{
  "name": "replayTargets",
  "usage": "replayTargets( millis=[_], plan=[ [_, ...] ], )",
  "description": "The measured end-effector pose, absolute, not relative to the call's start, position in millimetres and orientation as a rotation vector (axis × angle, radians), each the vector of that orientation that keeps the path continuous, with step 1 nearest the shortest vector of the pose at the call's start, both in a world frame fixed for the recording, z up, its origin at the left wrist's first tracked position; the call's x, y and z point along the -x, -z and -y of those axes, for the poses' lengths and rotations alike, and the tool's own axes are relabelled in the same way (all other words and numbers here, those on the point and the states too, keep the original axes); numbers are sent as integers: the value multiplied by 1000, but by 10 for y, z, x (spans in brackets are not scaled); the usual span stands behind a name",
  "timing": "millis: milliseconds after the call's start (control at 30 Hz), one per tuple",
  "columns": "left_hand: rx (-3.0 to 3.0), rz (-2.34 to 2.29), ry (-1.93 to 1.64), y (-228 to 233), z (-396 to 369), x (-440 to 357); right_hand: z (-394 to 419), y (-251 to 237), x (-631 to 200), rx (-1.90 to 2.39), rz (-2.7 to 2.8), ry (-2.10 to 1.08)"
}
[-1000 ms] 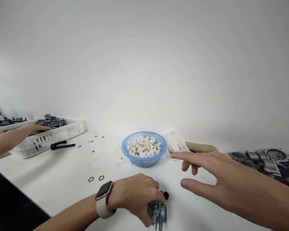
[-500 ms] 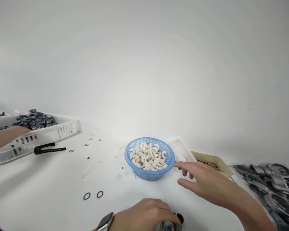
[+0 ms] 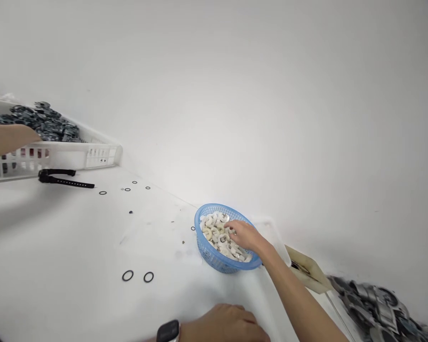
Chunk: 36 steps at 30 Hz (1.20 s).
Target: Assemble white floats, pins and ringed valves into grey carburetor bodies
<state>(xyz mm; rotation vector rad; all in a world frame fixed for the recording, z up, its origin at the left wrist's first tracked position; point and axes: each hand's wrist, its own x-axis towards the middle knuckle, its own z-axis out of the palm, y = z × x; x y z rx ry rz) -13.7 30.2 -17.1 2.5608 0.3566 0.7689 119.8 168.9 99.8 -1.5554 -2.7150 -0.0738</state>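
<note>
A plain white wall (image 3: 235, 95) is seen across the upper part of the view, from nine o'clock round to three o'clock. No windows or fittings are shown on it. Below it, a white table (image 3: 57, 251) is spread from nine o'clock to five o'clock, and their meeting line is slanted down towards four o'clock. Soft, even light is cast over both surfaces, with faint grey shadows at eight o'clock.

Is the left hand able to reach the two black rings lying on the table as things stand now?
Probably yes. The left hand rests at the near edge, and bare table lies between it and the two black rings; nothing blocks the way.
</note>
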Motion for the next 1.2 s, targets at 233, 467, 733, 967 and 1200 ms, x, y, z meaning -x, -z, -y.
replayTargets(
  millis=[233,467,733,967,1200],
  plan=[
    [-2512,-555,-660,59,-237,160,-2153,-819,-915,1707,2720,83],
    [-2549,-553,-622,49,-220,141,-2073,-737,-1012,1749,2620,-31],
    [-2572,-562,-651,111,-264,102,-1952,-845,-851,1617,2486,-170],
    [-2520,-572,-684,122,-218,134,-1096,-1259,-1290,1319,2328,-449],
    [-2241,-727,-913,-184,-98,238,164,-1302,-1793,1214,2032,-650]
  ],
)
